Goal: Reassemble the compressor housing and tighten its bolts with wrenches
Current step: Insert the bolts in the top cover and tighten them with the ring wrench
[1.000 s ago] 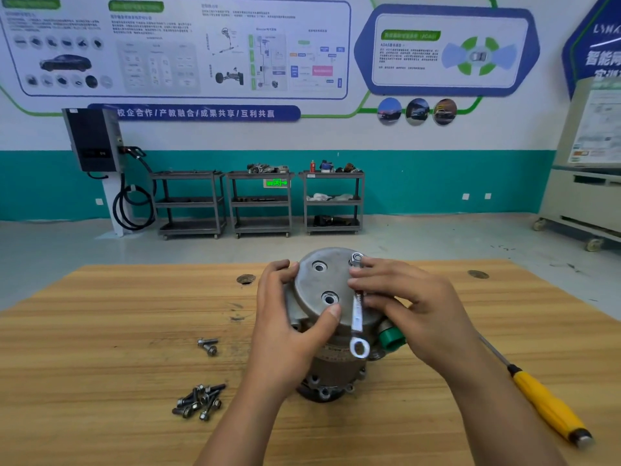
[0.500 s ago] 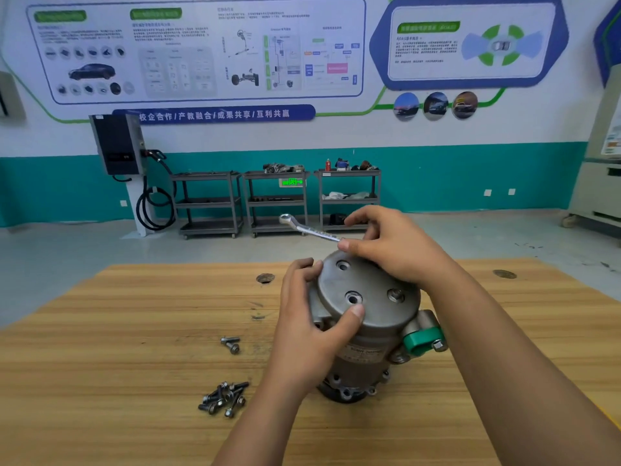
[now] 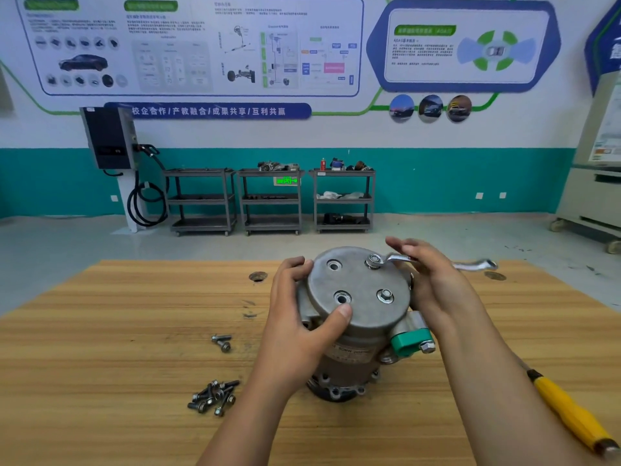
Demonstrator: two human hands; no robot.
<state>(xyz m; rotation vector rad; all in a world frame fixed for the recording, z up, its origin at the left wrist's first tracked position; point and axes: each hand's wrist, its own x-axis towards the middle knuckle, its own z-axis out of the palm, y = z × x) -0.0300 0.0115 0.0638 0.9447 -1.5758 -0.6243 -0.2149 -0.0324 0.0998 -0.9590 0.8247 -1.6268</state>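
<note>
The compressor (image 3: pixel 356 317) stands on end in the middle of the table (image 3: pixel 134 331), so my left hand (image 3: pixel 302 317) curls round its top to stop it turning, while my right hand (image 3: pixel 433 280), fingers (image 3: pixel 408 245) almost straight, pushes the wrench (image 3: pixel 396 258) set on a top bolt (image 3: pixel 373 261).
</note>
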